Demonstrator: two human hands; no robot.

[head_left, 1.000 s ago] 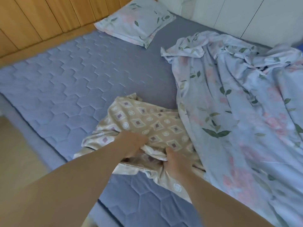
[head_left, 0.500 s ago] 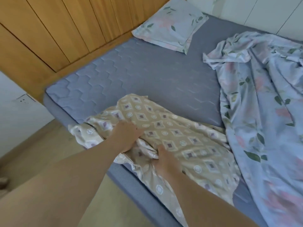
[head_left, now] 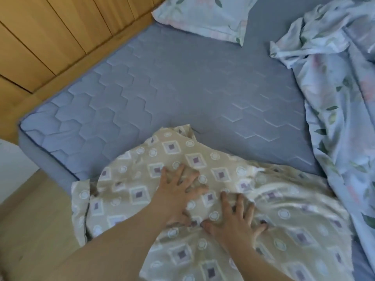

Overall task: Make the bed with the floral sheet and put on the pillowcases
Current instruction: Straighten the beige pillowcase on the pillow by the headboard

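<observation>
A beige cloth with a diamond-and-circle pattern [head_left: 223,199] lies rumpled over the near edge of the blue quilted mattress [head_left: 162,88]. My left hand [head_left: 178,191] lies flat on it with fingers spread. My right hand [head_left: 237,222] rests on the same cloth just to the right, fingers spread too. The pale blue floral sheet [head_left: 343,102] is bunched along the right side of the bed. A pillow in a matching floral case [head_left: 205,15] sits at the head of the bed, its top cut off by the frame.
A wooden headboard [head_left: 56,41] runs along the upper left. Light wood floor [head_left: 36,216] lies at the lower left beside the mattress corner, with a white wall [head_left: 12,167] at the far left edge.
Both hands have let go of the bunched beige cloth and now lie spread on top of it. The cloth is flatter and wider. The view has shifted left toward the mattress corner.
</observation>
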